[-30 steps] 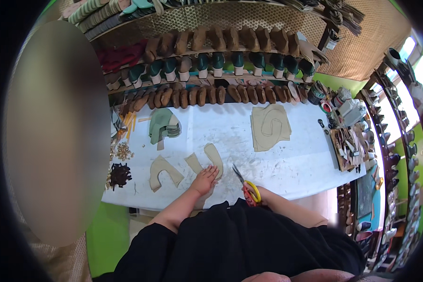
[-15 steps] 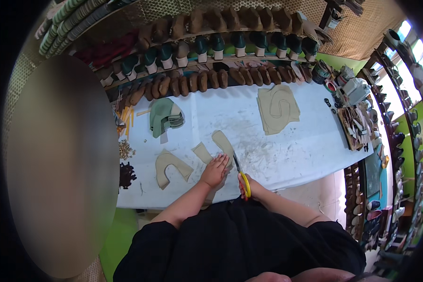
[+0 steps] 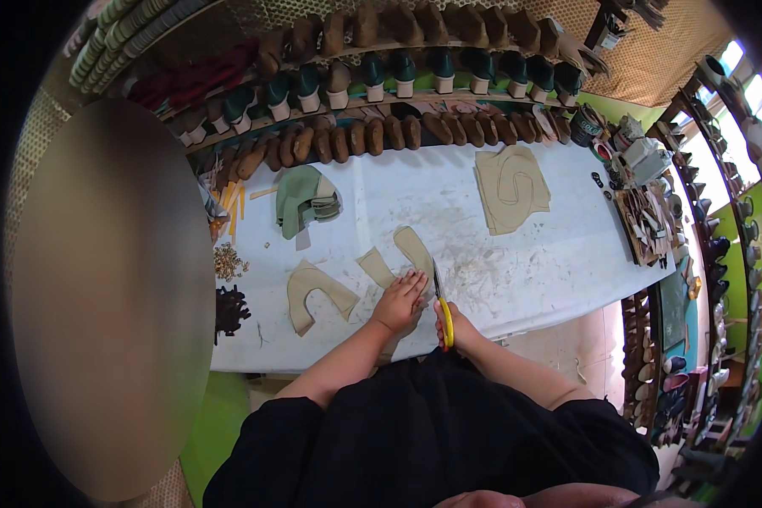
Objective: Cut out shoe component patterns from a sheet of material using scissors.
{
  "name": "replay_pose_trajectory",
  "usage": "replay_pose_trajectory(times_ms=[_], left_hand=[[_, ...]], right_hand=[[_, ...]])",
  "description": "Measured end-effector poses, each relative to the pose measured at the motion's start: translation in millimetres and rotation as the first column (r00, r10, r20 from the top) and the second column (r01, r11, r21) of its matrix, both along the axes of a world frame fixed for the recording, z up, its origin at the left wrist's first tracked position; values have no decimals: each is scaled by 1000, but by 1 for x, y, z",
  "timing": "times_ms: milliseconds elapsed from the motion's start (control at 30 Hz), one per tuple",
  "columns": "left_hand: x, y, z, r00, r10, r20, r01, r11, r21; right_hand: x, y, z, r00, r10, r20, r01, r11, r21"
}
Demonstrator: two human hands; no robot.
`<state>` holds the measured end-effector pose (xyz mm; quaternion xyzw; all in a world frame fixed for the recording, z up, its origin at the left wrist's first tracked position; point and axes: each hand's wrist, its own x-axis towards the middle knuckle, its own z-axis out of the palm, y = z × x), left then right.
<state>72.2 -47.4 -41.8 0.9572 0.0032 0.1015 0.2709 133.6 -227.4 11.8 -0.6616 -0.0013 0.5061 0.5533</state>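
Note:
My left hand (image 3: pixel 404 298) lies flat on a long beige curved piece (image 3: pixel 410 244), fingers together and stretched over its lower part, which they hide. In my right hand (image 3: pixel 459 328) are scissors with yellow handles (image 3: pixel 447 320), their dark blades pointing away from me along the right edge of that piece. Whether the blades are parted cannot be made out. A short beige strip (image 3: pixel 372 263) lies left of the piece, and farther left is a beige horseshoe-shaped piece (image 3: pixel 306 286). The pieces look like sheet material.
Green cut pieces (image 3: pixel 298 201) are piled on the white-covered table (image 3: pixel 398 186); beige sheets with a drawn curve (image 3: pixel 493 212) lie far right. Brown shoe lasts (image 3: pixel 356 138) line the back. A box of scraps (image 3: pixel 643 224) stands at right, small brass-coloured bits (image 3: pixel 227 262) at left.
The whole view has shifted slightly, so the table things sit farther right and higher. The scissors stand a little more upright; my left hand stays on the beige piece.

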Motion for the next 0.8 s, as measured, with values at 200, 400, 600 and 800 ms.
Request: replay_pose_trajectory(times_ms=[200, 400, 600, 800], left_hand=[[2, 1, -1, 1000, -12, 11, 12, 1000, -10], [1, 0, 0, 1000, 0, 16, 1, 1000, -30], [1, 0, 2, 999, -17, 32, 17, 1000, 17], [1, 2, -1, 999, -32, 37, 32, 999, 21]], right_hand=[[3, 1, 1, 999, -23, -28, 23, 1000, 2], [6, 1, -3, 996, -20, -84, 18, 1000, -24], [6, 0, -2, 1000, -19, -23, 18, 999, -45], [8, -1, 6, 999, 18, -27, -20, 996, -92]])
